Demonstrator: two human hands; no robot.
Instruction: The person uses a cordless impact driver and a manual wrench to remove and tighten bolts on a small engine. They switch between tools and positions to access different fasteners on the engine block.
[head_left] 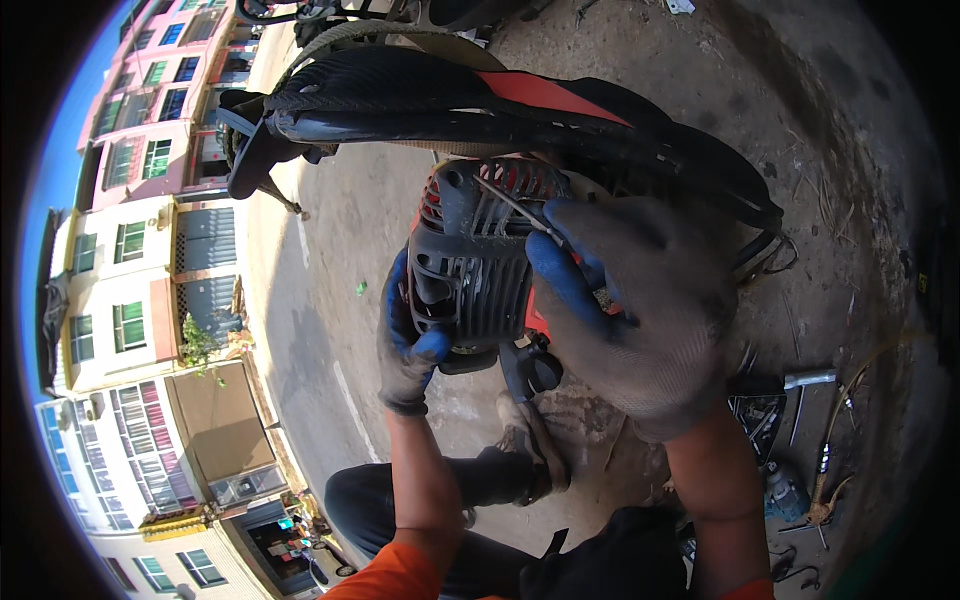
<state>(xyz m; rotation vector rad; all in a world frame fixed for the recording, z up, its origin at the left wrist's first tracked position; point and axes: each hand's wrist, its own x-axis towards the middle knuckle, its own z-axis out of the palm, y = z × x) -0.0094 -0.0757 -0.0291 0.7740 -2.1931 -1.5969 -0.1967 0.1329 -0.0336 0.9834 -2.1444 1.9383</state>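
Observation:
A small engine [470,280] with a black finned cover and red vented parts sits in the middle. My left hand [410,335], in a grey glove with blue palm, grips its left side. My right hand [630,305], gloved the same, is closed on a thin metal tool [510,205] that lies over the cover's top, where its tip is hard to make out. Above the engine is a black padded backpack frame [380,100] with a red panel and straps. Below it a black fitting [530,370] shows near my foot.
Tools and a tool case [750,420] lie on the stained ground [780,300] at right, with a teal power tool [785,490] and loose cords. Other dark equipment [450,10] is at the top. A street and buildings [120,330] fill the left.

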